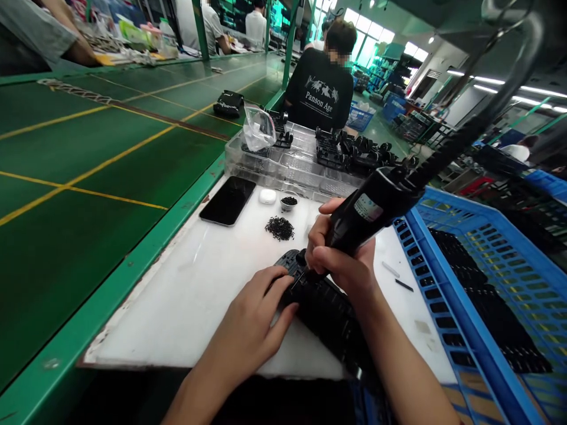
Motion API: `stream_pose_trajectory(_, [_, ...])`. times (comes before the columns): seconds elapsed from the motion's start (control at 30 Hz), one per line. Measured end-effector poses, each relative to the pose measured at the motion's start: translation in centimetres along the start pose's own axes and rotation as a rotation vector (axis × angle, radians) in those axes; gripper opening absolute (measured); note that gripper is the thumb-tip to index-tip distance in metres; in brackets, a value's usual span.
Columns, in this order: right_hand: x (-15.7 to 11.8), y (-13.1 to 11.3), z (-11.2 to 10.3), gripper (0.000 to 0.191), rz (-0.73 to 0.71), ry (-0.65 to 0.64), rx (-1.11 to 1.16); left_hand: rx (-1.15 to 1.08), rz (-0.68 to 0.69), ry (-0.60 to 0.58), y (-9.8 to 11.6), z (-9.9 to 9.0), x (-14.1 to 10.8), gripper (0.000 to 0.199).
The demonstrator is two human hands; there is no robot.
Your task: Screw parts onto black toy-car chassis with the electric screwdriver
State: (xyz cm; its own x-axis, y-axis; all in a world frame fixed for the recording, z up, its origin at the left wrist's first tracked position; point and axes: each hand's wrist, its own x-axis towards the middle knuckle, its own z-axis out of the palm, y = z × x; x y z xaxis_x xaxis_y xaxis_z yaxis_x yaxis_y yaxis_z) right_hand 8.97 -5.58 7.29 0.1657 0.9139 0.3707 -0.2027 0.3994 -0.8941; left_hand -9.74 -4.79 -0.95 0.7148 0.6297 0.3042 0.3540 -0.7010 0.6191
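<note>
My right hand is wrapped round a black powered screwdriver that hangs from a coiled cord. Its tip points down and left onto a black plastic part lying on the white board. On the part's left edge my left hand rests, fingers and thumb closed on it. Beyond the hands lie a pile of small black screws and a small dish with more screws.
A black phone and a white case lie at the back left. Clear trays with black parts stand behind. A blue crate borders the right. A person in black sits ahead; a green belt runs left.
</note>
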Motion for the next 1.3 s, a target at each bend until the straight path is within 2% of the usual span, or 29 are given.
stream_pose_trajectory(0.27, [-0.1,0.2,0.1,0.044,-0.010,-0.004,0.004,0.070,0.040,-0.018,0.1,0.5,0.2,0.036])
stream_pose_trajectory(0.43, [-0.3,0.7,0.1,0.043,0.058,-0.029,-0.009,0.053,0.043,-0.020,0.0,0.6,0.1,0.034])
stream_pose_trajectory(0.63, [-0.3,1.1,0.3,0.032,0.074,-0.041,0.012,0.073,0.048,-0.021,0.1,0.9,0.0,0.035])
stream_pose_trajectory(0.8, [0.1,1.8,0.5,0.035,0.125,-0.043,0.034,0.268,0.075,0.098,0.0,1.1,-0.2,0.030])
stream_pose_trajectory(0.87, [0.2,1.8,0.5,0.034,0.145,-0.038,0.012,0.276,0.084,0.116,-0.2,1.1,-0.2,0.030])
stream_pose_trajectory(1.03, [0.4,1.5,0.6,0.026,0.177,-0.006,-0.023,0.248,0.110,0.090,-0.8,1.0,-0.1,0.032])
stream_pose_trajectory(1.13, [0.2,1.2,0.8,0.023,0.148,-0.020,-0.078,0.261,0.118,0.094,-1.0,1.0,0.0,0.030])
stream_pose_trajectory(1.3, [-0.1,0.7,0.7,0.031,0.095,0.073,-0.039,0.239,0.084,0.037,-1.4,0.7,0.7,0.033])
